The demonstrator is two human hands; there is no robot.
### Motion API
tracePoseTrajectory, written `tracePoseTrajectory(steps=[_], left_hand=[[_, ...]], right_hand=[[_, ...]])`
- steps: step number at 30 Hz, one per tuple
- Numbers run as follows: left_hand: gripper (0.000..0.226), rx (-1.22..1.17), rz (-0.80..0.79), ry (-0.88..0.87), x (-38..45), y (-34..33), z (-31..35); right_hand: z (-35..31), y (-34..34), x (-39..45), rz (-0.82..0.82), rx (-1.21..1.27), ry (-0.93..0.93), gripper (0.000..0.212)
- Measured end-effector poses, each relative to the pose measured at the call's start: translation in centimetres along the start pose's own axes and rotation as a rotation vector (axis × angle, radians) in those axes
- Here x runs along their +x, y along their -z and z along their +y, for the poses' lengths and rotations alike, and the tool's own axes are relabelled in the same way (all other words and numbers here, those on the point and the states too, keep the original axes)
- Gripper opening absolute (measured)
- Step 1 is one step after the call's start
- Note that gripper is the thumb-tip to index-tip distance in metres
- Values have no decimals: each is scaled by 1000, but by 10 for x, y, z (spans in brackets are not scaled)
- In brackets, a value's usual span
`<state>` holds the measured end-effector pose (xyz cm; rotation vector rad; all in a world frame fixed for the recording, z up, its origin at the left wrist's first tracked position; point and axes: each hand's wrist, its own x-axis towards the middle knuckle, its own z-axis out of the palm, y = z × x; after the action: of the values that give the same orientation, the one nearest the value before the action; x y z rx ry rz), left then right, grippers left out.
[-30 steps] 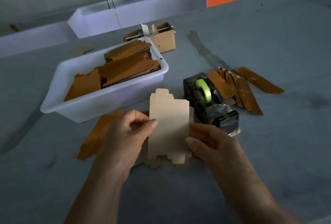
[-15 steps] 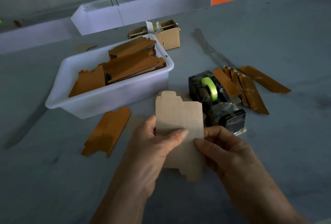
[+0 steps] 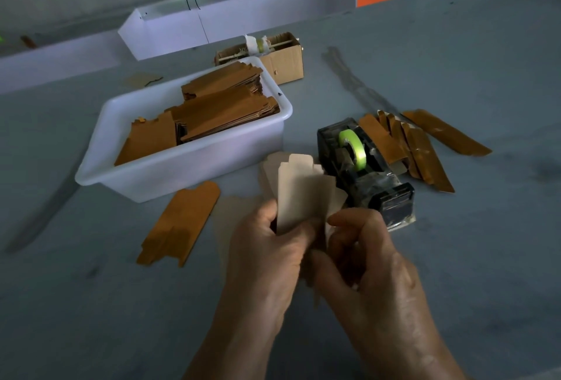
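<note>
Dim, soft-focus frame; hands perhaps slightly motion-blurred.

A single head-worn view looks forward and steeply down, close over the grey table (image 3: pixel 455 258).

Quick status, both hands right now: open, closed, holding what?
Left hand: closed on the pale cardboard blank, thumb across its front.
Right hand: closed, pinching the same blank's right edge.
</note>
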<state>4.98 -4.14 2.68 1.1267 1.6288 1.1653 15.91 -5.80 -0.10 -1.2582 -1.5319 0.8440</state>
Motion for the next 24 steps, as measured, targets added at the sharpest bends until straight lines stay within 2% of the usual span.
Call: tracePoseTrajectory(steps=[3, 6, 9, 11, 13, 15, 16, 19, 24], left_hand=[[8, -59, -54, 8, -5, 0, 2], [23, -63, -193, -27, -7, 8, 3], [14, 7, -197, -79, -6, 12, 2], [16, -16, -207, -16, -6, 15, 1], [17, -60, -295, 63, -7, 16, 3], [19, -59, -376, 91, -9, 17, 4], [19, -46, -395, 85, -9, 17, 5], [19, -4, -354, 68, -9, 16, 5], [15, 4, -202, 24, -13, 11, 0]], right_hand=[[-4, 3, -2, -116, 181, 4, 29], [1, 9, 1, -126, 156, -5, 32], [0, 10, 3, -162, 206, -65, 32], [-1, 10, 3, -89, 199, -122, 21], [2, 13, 5, 8, 177, -196, 33], [4, 15, 9, -14, 298, -282, 39], [4, 15, 11, -59, 412, -322, 35], [2, 18, 13, -122, 624, -394, 21], [2, 19, 14, -71, 611, -409, 22]])
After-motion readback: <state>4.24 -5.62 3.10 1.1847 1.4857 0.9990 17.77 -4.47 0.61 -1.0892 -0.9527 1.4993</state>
